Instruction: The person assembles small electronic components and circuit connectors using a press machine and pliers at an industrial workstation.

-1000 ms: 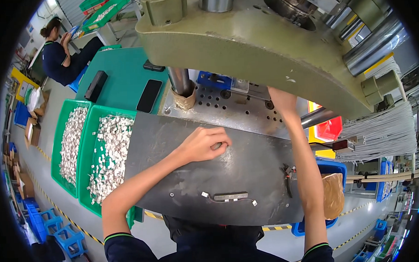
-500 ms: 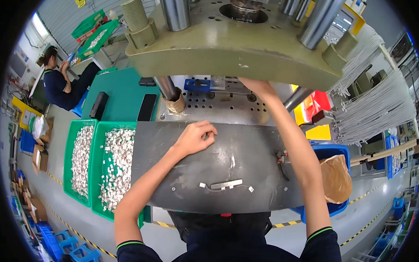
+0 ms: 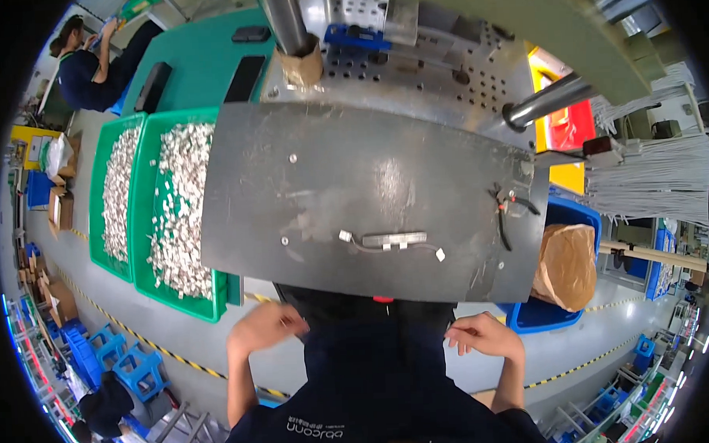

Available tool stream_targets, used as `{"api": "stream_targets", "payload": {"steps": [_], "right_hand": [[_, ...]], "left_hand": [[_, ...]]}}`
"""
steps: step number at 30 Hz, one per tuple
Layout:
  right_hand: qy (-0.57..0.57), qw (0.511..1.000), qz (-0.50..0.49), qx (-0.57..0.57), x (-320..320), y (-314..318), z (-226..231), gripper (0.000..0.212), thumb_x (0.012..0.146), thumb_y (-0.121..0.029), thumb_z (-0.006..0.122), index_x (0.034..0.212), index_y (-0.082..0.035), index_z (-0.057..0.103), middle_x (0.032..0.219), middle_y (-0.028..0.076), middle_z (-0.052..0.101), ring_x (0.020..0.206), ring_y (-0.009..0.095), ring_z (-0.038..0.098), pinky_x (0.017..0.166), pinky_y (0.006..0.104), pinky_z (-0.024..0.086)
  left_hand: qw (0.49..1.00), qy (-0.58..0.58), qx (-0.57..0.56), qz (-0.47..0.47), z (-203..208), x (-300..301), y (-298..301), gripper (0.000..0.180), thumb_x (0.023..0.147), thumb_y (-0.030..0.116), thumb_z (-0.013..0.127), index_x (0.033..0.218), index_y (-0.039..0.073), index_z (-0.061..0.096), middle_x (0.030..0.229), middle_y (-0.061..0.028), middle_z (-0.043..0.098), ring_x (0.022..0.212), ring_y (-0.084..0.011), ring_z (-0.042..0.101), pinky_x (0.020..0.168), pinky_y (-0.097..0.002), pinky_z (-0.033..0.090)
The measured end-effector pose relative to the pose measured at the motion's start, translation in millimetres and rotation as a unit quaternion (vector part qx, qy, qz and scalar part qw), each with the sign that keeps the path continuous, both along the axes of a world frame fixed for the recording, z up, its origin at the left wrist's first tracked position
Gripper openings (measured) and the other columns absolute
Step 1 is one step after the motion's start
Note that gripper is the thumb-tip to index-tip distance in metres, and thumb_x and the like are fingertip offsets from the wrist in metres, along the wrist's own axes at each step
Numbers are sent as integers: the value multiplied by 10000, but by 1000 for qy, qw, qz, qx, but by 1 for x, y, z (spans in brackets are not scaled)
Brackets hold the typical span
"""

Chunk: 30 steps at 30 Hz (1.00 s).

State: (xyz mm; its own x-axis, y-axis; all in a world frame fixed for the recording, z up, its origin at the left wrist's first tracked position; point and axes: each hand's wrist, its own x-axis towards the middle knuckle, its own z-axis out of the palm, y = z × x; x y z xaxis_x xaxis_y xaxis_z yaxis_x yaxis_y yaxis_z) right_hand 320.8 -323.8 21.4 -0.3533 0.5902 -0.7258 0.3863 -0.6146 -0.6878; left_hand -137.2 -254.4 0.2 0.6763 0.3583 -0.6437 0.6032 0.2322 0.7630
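Note:
My left hand (image 3: 266, 326) is off the table, beside my torso on the left. Its fingers are loosely extended and a little blurred, with nothing visible in them. On the other side, my right hand (image 3: 486, 336) hangs near my body with fingers bent and apart, holding nothing. Both are on my side of the near edge of a dark grey work plate (image 3: 330, 183). On that plate lies a short cable assembly (image 3: 394, 240): a flat metallic bar with a thin wire and a small white connector at each end. Pliers with dark handles (image 3: 503, 216) rest toward the plate's right side.
Two green trays (image 3: 140, 190) of small whitish parts stand left. A press with steel columns (image 3: 549, 101) and a perforated bed (image 3: 342, 81) rises behind. At right, a blue bin (image 3: 549, 315) holds brown paper (image 3: 567, 269). A seated person (image 3: 84, 75) is far left.
My right hand has come out from under the press and back to my body. My left hand has left the plate toward me. The view has tilted downward.

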Motion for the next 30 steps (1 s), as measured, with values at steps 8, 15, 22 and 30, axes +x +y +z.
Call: {"api": "stream_targets", "payload": {"steps": [8,15,22,30], "right_hand": [[-130,953,-225,153,-22,-51,-80,195,994,-25,611,954,121,733,789,153,764,677,188,752,674,315,613],[-175,938,-257,152,-12,-56,-94,321,1040,-6,502,847,115,729,775,158,756,602,196,719,579,298,577],[-147,934,-298,131,-19,-46,-85,304,1039,-22,543,841,106,733,768,140,754,541,163,673,508,280,509],[-210,950,-209,94,-18,-31,-50,368,1072,-164,580,830,71,727,632,121,693,507,159,653,501,305,498]], "left_hand": [[914,78,224,329,-64,-2,-26,192,953,150,747,1015,-27,791,911,-134,806,815,-211,774,788,-340,577],[899,32,191,393,-76,-2,-29,158,953,59,680,961,-31,810,844,-123,805,765,-181,757,751,-305,562],[902,30,170,396,-73,-5,-22,189,967,87,664,963,-44,800,871,-112,808,732,-169,731,706,-297,548],[935,125,158,291,-29,0,-12,180,983,132,683,1011,-16,783,846,-131,780,731,-245,731,707,-333,557]]}}
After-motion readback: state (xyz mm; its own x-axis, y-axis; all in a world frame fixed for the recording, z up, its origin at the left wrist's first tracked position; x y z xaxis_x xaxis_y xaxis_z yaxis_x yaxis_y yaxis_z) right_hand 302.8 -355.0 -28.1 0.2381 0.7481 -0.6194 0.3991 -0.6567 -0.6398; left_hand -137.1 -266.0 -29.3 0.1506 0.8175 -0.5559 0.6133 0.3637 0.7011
